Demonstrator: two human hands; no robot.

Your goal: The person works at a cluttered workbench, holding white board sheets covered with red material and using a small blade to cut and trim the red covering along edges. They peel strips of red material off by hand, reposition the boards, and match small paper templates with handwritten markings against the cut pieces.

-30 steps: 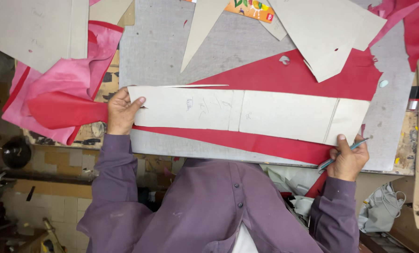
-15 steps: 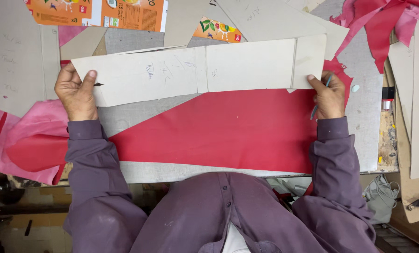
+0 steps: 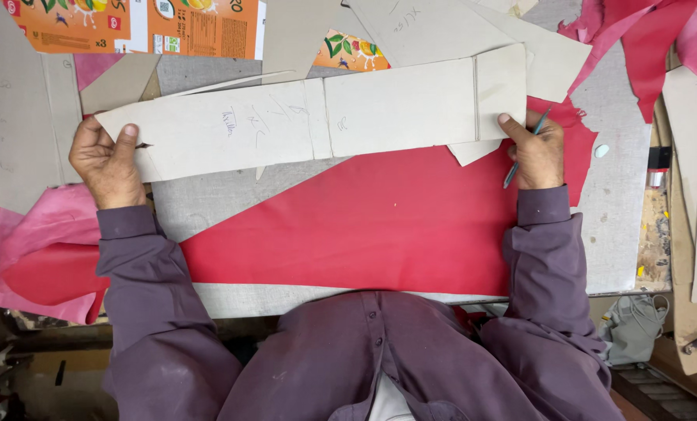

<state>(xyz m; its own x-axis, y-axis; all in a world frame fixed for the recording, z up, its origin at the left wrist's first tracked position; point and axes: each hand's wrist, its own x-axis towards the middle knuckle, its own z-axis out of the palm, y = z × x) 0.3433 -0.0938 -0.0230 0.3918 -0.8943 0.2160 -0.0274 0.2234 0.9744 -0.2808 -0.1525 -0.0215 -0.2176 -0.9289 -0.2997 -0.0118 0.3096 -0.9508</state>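
Note:
A long grey cardboard pattern lies across the top of a red sheet of material on a grey work surface. My left hand grips the pattern's left end, thumb on top. Its right end is gripped by my right hand, which also has a thin blue pen between its fingers. Handwritten marks show on the pattern's left half. The red sheet spreads as a wide wedge below the pattern, from my left sleeve to my right sleeve.
Orange printed cartons lie at the top left. More grey card pieces overlap behind the pattern. Pink material hangs off the left edge; red scraps sit at top right. A small pale chalk piece rests near my right hand.
Both hands have carried the cardboard pattern away from my body, from the near edge of the red sheet to its far edge. More of the red sheet is uncovered now.

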